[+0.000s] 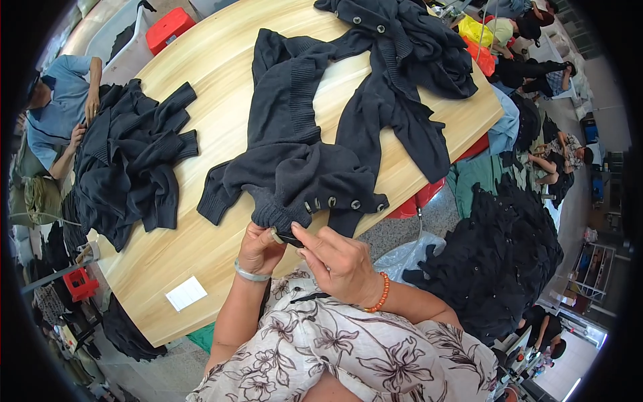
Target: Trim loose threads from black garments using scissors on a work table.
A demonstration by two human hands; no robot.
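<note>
While the left hand [260,253] and right hand [343,262] pinched the buttoned cardigan [288,175] by its edge, it looked unfinished, with more knitwear [418,50] beyond perhaps waiting.

The left hand [260,251] pinches the ribbed edge of a dark buttoned cardigan [288,175] at the table [218,80]; what the right hand [340,262] grips just beside it is unclear. Leftward, a co-worker [60,94] touches piled dark knitwear [127,164].

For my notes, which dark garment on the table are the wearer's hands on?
The near middle garment: left hand and right hand meet at its edge, touching no other.
</note>
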